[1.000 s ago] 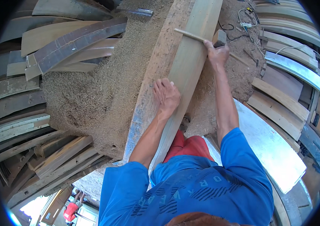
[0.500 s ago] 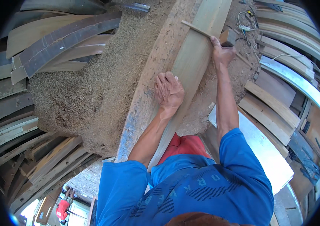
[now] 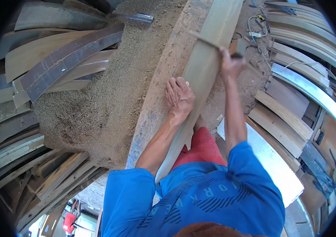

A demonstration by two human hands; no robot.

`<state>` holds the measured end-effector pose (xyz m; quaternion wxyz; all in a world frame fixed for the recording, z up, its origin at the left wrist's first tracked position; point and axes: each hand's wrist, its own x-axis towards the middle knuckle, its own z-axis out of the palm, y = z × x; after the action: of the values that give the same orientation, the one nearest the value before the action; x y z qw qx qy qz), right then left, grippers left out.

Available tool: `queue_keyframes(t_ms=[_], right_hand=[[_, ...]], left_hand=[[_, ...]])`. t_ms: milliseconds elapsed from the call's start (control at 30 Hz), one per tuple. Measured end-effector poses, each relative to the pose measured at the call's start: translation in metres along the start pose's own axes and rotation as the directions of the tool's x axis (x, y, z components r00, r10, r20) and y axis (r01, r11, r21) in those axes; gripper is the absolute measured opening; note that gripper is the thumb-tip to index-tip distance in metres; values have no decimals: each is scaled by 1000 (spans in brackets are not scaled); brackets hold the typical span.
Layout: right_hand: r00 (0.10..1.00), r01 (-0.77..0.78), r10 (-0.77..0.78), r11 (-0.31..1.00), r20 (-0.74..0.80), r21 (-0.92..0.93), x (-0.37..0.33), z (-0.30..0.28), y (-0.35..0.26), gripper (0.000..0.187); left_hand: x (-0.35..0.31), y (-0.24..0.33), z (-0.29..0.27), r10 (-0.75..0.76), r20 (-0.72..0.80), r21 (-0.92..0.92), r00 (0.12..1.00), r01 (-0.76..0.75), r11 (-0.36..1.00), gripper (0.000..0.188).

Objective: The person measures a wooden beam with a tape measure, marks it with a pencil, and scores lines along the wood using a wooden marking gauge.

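Note:
A long pale wooden board (image 3: 203, 63) lies lengthwise on a worn, paint-stained plank (image 3: 154, 93). My right hand (image 3: 232, 66) is closed on a wooden marking gauge (image 3: 205, 38) at the board's right edge. The gauge's thin stick crosses the board's top, and its block, blurred by motion, shows beside my fingers. My left hand (image 3: 180, 98) presses down by the board's left edge, fingers curled under; whatever lies beneath them is hidden.
Sawdust and shavings (image 3: 97, 102) cover the ground to the left. Stacked timber offcuts (image 3: 63, 65) line that side, and more planks (image 3: 284, 114) lie at the right. A cable (image 3: 256, 34) lies at the upper right. Another person in red (image 3: 69, 222) is at the far lower left.
My right hand and the marking gauge have slid a little toward me along the board. My left hand has stayed nearly in place. A red-clothed leg shows more beside the board.

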<state>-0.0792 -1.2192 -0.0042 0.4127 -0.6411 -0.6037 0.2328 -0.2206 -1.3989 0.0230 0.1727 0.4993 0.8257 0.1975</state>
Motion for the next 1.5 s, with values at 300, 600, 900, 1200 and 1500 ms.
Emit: queue_keyframes(t_ms=[300, 600, 900, 1200, 1500], right_hand=[[996, -86, 86, 996, 18, 4, 32, 7, 3, 54], [998, 48, -46, 996, -31, 74, 54, 21, -2, 46], [997, -28, 22, 996, -79, -82, 122, 29, 16, 39], [990, 130, -125, 988, -64, 86, 80, 29, 10, 39], [975, 136, -144, 989, -172, -58, 201, 55, 37, 43]], left_hand=[[12, -4, 14, 10, 63, 18, 998, -11, 1000, 21], [77, 31, 25, 23, -42, 33, 999, -21, 999, 20], [82, 34, 31, 22, 19, 45, 1000, -23, 999, 20], [155, 71, 48, -17, -64, -6, 998, 17, 1000, 21], [160, 78, 50, -15, 4, -27, 1000, 15, 1000, 22]])
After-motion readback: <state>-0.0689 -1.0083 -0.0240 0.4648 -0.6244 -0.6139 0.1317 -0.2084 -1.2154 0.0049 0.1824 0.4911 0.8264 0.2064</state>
